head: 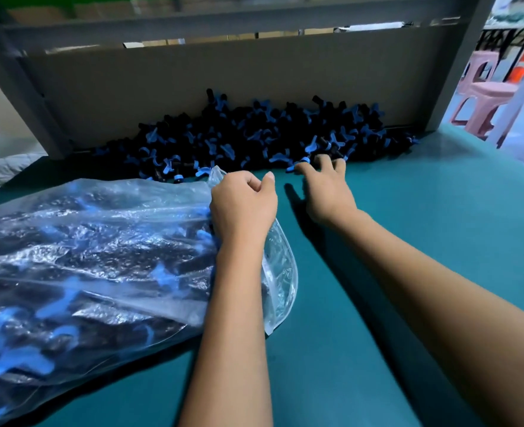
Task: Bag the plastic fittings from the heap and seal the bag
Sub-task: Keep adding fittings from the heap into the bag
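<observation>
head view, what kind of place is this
Probably a small factory packing bench: a heap of black-and-blue plastic fittings lies loose on a green worktable under a grey metal rack, beside a clear bag already holding many of them.

teal table (439, 241) | on it: heap of fittings (254, 140); filled clear bag (85, 257)

The clear bag (94, 257) is running off the left edge, its crinkled film blurring the fittings inside. The right hand (328, 192) is hiding whatever its fingertips are touching at the heap (254, 140).
</observation>
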### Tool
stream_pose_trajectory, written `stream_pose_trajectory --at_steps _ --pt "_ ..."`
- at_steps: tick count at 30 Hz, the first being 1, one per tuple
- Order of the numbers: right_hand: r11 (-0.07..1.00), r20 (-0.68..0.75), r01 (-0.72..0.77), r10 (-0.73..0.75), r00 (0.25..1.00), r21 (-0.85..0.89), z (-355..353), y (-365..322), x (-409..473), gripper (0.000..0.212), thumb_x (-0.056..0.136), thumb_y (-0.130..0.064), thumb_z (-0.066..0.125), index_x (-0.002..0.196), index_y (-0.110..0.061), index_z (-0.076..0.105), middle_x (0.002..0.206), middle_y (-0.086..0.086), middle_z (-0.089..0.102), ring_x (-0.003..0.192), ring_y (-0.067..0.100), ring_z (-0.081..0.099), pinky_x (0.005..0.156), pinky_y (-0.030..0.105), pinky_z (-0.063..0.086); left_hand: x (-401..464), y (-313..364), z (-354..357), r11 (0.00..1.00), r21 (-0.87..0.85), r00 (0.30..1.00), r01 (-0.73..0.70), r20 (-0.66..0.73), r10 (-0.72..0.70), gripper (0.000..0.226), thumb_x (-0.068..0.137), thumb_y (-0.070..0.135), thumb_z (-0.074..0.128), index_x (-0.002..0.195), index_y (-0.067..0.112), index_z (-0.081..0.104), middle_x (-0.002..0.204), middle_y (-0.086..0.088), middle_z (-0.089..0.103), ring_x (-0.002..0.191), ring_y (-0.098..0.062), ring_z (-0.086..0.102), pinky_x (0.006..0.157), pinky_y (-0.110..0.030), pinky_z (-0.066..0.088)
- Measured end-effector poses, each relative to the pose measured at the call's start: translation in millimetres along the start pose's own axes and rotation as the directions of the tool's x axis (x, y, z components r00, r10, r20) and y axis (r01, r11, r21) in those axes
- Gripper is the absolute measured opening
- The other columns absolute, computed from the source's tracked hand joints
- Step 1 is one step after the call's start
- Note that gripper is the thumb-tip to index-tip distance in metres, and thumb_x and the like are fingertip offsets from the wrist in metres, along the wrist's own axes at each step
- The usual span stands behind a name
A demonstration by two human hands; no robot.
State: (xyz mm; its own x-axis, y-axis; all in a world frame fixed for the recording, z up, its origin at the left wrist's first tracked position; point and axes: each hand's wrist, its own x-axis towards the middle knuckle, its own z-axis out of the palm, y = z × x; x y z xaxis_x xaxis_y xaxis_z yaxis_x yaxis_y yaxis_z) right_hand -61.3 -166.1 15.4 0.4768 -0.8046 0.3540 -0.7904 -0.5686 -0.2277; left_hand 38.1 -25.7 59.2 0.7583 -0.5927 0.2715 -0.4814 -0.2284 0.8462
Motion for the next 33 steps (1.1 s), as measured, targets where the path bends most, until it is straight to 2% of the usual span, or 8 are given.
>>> stream_pose_trajectory --at_steps 4,7,10,13,20,26,29,33 --pt "0.962 0.103 0.124 -0.102 0.989 -0.244 7.6 11.7 35.1 0.082 0.09 -0.006 0.055 0.155 -0.043 0.019 0.167 0.004 -0.009 0.15 0.043 0.001 0.102 0.056 0.041 4.2 -1.9 0.7 1.0 -0.027 1.0 0.007 -0.012 -0.008 0.033 0.094 0.036 0.068 0.068 0.015 0.065 0.064 0.005 0.064 0.067 -0.021 0.062 0.063 -0.029 0.044" --pt "0.955 0.169 0.109 -0.063 0.984 -0.277 7.4 18.2 52.7 0.083 0.09 -0.006 0.052 0.155 -0.043 0.017 0.167 0.002 -0.017 0.152 0.041 -0.011 0.108 0.059 0.036 6.0 -3.0 1.7 0.998 -0.06 1.0 0.011 -0.011 -0.011 0.031 0.093 0.031 0.069 0.068 0.014 0.064 0.06 0.005 0.061 0.065 -0.024 0.06 0.064 -0.028 0.045" --pt "0.984 0.17 0.043 -0.014 0.985 -0.171 7.3 22.2 53.6 0.051 0.092 -0.007 0.051 0.141 -0.022 0.044 0.164 0.008 0.0 0.148 0.041 0.014 0.106 0.055 0.043 7.0 -4.2 2.5 0.997 -0.081 1.0 0.002 -0.02 -0.004 0.031 0.093 0.03 0.069 0.067 0.014 0.064 0.058 0.006 0.059 0.061 -0.021 0.059 0.063 -0.027 0.045" --pt "0.994 0.057 -0.011 0.017 0.998 -0.11 6.3 21.8 39.1 0.025 0.086 -0.011 0.06 0.111 -0.005 0.06 0.145 0.016 0.026 0.116 0.041 0.044 0.095 0.047 0.05 6.7 -3.1 2.1 0.994 -0.11 0.999 -0.009 -0.043 0.005 0.031 0.093 0.03 0.069 0.066 0.015 0.064 0.055 0.008 0.056 0.057 -0.017 0.056 0.062 -0.026 0.043" --pt "0.924 -0.116 -0.112 0.165 0.98 0.367 -18.0 45.1 -18.2 0.018 0.076 -0.014 0.08 0.087 -0.007 0.068 0.112 0.009 0.055 0.098 0.023 0.056 0.081 0.02 0.041 1.5 11.0 0.3 0.971 -0.13 0.965 -0.203 -0.193 0.176 0.029 0.09 0.027 0.069 0.066 0.013 0.061 0.054 0.005 0.051 0.054 -0.014 0.047 0.054 -0.017 0.035" --pt "0.389 -0.038 -0.068 0.258 0.965 0.919 -29.1 47.2 -70.4 0.022 0.086 0.001 0.073 0.103 -0.012 0.07 0.112 -0.005 0.074 0.098 0.013 0.07 0.094 0.029 0.054 0.1 19.0 12.7 0.963 -0.179 0.976 -0.202 0.051 0.214 0.021 0.091 0.024 0.071 0.074 0.012 0.069 0.058 0.007 0.06 0.047 -0.002 0.058 0.053 -0.013 0.048" --pt "0.202 0.025 -0.07 0.216 0.976 0.977 -30.7 43.4 -84.4 0.026 0.085 0.006 0.072 0.105 -0.011 0.071 0.113 0.005 0.075 0.096 0.024 0.07 0.088 0.033 0.056 -3.9 14.5 22.6 0.984 -0.177 0.935 0.009 0.35 0.054 0.022 0.093 0.032 0.072 0.088 0.011 0.069 0.075 -0.005 0.069 0.049 -0.019 0.071 0.06 -0.039 0.064" --pt "0.043 0.094 -0.1 0.13 0.987 0.994 -34.7 39.5 -90.1 0.029 0.081 0.014 0.07 0.096 -0.011 0.072 0.097 0.013 0.075 0.085 0.028 0.074 0.074 0.032 0.058 -8.7 9.9 28.9 0.958 -0.242 0.877 0.153 0.48 -0.018 0.024 0.094 0.036 0.072 0.096 0.013 0.07 0.096 -0.01 0.072 0.06 -0.026 0.076 0.071 -0.042 0.066"
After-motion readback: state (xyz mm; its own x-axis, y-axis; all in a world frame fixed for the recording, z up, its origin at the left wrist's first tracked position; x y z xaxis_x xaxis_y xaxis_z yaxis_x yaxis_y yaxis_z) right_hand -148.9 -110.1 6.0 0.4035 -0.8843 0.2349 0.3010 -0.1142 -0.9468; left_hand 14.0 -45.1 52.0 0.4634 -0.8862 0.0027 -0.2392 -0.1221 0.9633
